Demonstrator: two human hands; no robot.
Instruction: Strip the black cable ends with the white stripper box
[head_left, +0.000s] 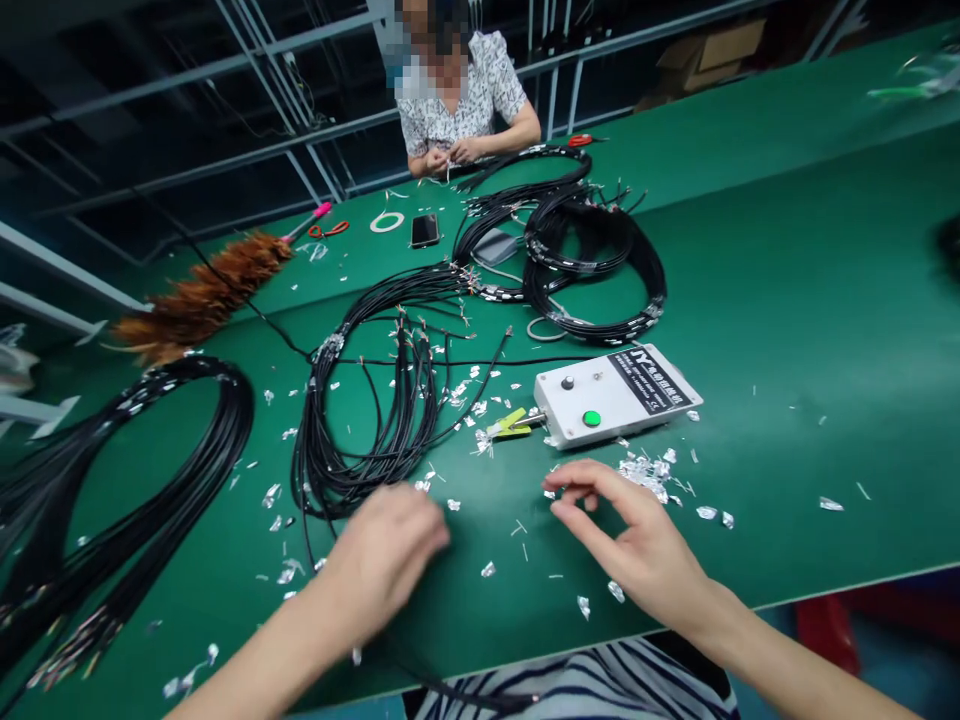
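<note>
My left hand [394, 545] is over the near edge of a loose coil of black cables [322, 470], back of the hand up. Its fingers curl down and are partly blurred, so what they hold, if anything, is hidden. My right hand [634, 540] hovers above the table with thumb and index finger curved and a gap between them, nothing visible in it. Just beyond it stands a white electric box [611, 395] with a green button, a knob and a small switch. A yellow-green clip-like piece [510, 425] sticks out from the box's left end.
Foil scraps [645, 475] litter the green table [787, 400]. More cable coils lie at left [240, 400] and behind [652, 270]. A feather duster [217, 290], red-handled scissors [330, 229], tape roll [386, 222] and phone [424, 231] lie farther back. Another person [469, 110] sits opposite, hands together.
</note>
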